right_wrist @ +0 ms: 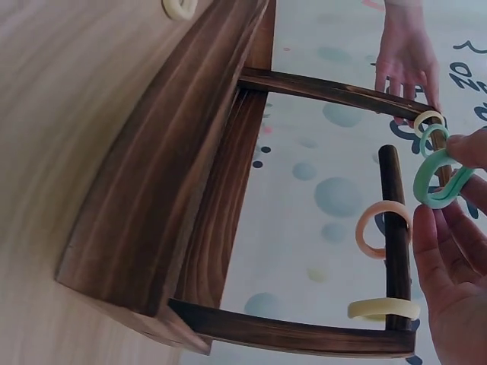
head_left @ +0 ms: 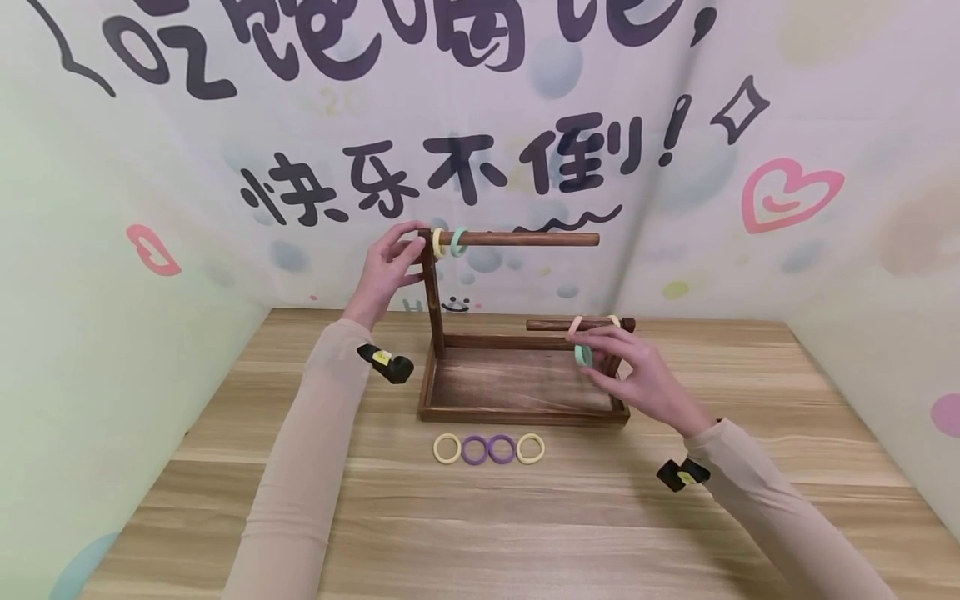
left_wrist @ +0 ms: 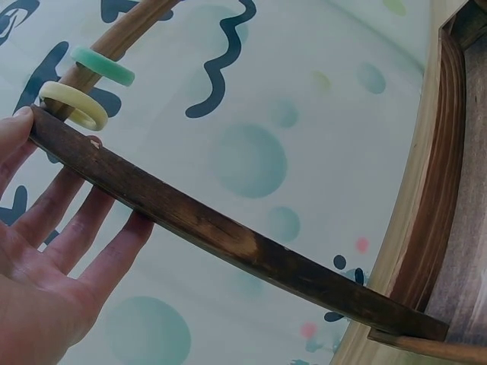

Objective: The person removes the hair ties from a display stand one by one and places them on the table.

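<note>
My left hand (head_left: 378, 279) grips the top of the tall post (left_wrist: 221, 228) of a dark wooden rack, thumb on one side and fingers on the other. Beside it, a yellow ring (head_left: 438, 244) and a mint green ring (left_wrist: 103, 66) hang on the upper rod (head_left: 532, 239). Between thumb and fingertips, my right hand (head_left: 645, 379) pinches another mint green ring (right_wrist: 432, 182), near the short lower rod (right_wrist: 396, 266) and apart from it. A peach ring (right_wrist: 362, 232) and a yellow ring (right_wrist: 384, 308) hang on that lower rod.
A row of rings lies on the wooden table (head_left: 420, 533) before the rack's tray base (head_left: 525, 414): a yellow ring (head_left: 447, 462), two purple rings (head_left: 475, 463) and another yellow ring (head_left: 531, 462). Behind the rack hangs a printed white cloth (head_left: 360, 250).
</note>
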Demonstrator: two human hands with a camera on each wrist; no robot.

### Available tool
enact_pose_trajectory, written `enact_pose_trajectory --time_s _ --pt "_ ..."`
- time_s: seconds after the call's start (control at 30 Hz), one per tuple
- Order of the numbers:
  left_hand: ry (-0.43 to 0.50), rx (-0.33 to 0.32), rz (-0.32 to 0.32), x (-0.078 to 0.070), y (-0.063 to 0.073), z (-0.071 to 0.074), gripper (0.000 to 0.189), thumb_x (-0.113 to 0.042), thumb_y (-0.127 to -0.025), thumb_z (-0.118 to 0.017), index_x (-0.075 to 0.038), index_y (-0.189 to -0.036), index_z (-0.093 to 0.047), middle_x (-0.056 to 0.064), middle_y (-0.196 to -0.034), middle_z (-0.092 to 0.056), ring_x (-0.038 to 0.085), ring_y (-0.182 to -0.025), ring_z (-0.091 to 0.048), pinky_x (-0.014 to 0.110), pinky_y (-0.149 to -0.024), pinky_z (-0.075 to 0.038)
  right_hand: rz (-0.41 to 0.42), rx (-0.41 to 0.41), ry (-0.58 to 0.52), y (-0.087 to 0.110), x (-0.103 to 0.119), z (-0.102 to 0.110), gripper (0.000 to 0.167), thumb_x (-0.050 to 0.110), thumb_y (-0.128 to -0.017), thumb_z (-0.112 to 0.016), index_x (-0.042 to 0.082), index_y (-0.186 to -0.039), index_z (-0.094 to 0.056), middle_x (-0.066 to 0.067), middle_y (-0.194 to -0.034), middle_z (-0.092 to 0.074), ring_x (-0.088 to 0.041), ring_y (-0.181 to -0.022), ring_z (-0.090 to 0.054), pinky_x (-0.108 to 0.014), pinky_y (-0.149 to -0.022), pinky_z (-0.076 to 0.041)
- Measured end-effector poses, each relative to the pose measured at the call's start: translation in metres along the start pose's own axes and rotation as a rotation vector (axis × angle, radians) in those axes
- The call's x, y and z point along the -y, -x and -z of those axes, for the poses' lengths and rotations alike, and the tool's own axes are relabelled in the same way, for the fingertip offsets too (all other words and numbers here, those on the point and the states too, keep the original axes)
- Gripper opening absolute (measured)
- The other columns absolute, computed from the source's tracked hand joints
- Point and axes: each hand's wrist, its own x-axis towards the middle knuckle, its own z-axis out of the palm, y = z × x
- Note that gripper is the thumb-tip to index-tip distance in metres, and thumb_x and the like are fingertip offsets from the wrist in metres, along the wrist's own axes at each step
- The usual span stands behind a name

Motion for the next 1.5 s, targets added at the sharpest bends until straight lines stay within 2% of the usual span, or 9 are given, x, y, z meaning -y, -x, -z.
enact_pose_trajectory --time_s 0.2,0.37,0.5,0.67,0.9,1.1,1.3,1.5 --pt "0.015 -0.008 0.001 0.0 0.0 0.0 0.024 -0.022 -0.098 -0.058 -0.018 -0.122 -0.061 0.012 -0.11 -0.063 0.024 -0.1 -0.063 0.05 -0.088 -0.051 0.008 0.002 0.001 0.011 -0.002 -0.006 0.044 -0.017 -0.071 -0.075 -0.003 -0.112 -0.067 -0.013 -0.103 -0.064 -0.019 -0.071 -0.059 -0.014 -0.064 -0.046" --pt "0.008 -0.003 0.004 0.0 0.0 0.0 0.025 -0.022 -0.099 -0.058 -0.016 -0.123 -0.059 0.011 -0.109 -0.062 0.024 -0.1 -0.063 0.05 -0.088 -0.051 -0.034 0.047 -0.019 0.021 -0.002 -0.009 0.043 -0.011 -0.075 -0.076 0.001 -0.115 -0.067 -0.007 -0.104 -0.064 -0.018 -0.074 -0.059 -0.015 -0.066 -0.047" --pt "0.006 -0.002 0.0 0.0 0.0 -0.001 0.027 -0.022 -0.099 -0.057 -0.014 -0.125 -0.058 0.009 -0.108 -0.063 0.023 -0.099 -0.063 0.05 -0.088 -0.051 -0.06 0.086 -0.02 0.03 -0.004 -0.011 0.041 -0.007 -0.078 -0.075 0.004 -0.117 -0.067 -0.003 -0.106 -0.063 -0.013 -0.077 -0.059 -0.024 -0.06 -0.051" --pt "0.008 -0.003 -0.001 -0.001 0.0 0.0 0.03 -0.022 -0.099 -0.056 -0.011 -0.127 -0.056 0.009 -0.109 -0.062 0.024 -0.1 -0.063 0.05 -0.089 -0.051 -0.04 0.102 -0.013 0.039 -0.009 -0.019 0.041 -0.005 -0.079 -0.075 0.006 -0.118 -0.067 -0.001 -0.105 -0.064 -0.009 -0.074 -0.059 -0.032 -0.052 -0.051" --pt "0.008 -0.006 0.01 -0.003 0.001 -0.002 0.029 -0.021 -0.099 -0.057 -0.011 -0.126 -0.057 0.01 -0.109 -0.062 0.023 -0.099 -0.062 0.049 -0.088 -0.051 -0.065 0.165 -0.028 0.048 -0.01 -0.026 0.038 0.0 -0.08 -0.076 0.005 -0.116 -0.067 -0.004 -0.11 -0.063 -0.008 -0.074 -0.06 -0.027 -0.057 -0.054" --pt "0.002 -0.006 0.011 -0.001 0.0 -0.002 0.031 -0.021 -0.1 -0.056 -0.009 -0.128 -0.055 0.01 -0.11 -0.062 0.024 -0.1 -0.062 0.051 -0.089 -0.05 -0.009 0.219 -0.047 0.053 -0.012 -0.035 0.039 -0.008 -0.076 -0.076 -0.002 -0.113 -0.066 -0.008 -0.11 -0.065 -0.014 -0.08 -0.062 -0.026 -0.062 -0.055" --pt "-0.004 -0.003 0.006 -0.001 0.0 -0.002 0.033 -0.022 -0.1 -0.056 -0.008 -0.129 -0.053 0.011 -0.11 -0.062 0.026 -0.101 -0.062 0.051 -0.089 -0.05 0.04 0.25 -0.058 0.054 -0.008 -0.045 0.04 -0.007 -0.073 -0.077 -0.002 -0.112 -0.067 -0.009 -0.107 -0.067 -0.019 -0.086 -0.062 -0.029 -0.064 -0.055" --pt "-0.011 -0.005 0.009 -0.002 0.001 -0.002 0.032 -0.022 -0.1 -0.056 -0.009 -0.129 -0.054 0.01 -0.11 -0.062 0.026 -0.101 -0.062 0.051 -0.089 -0.051 -0.015 0.331 -0.062 0.054 -0.005 -0.049 0.038 -0.003 -0.075 -0.079 -0.001 -0.112 -0.068 -0.005 -0.102 -0.067 -0.015 -0.081 -0.061 -0.028 -0.064 -0.054"
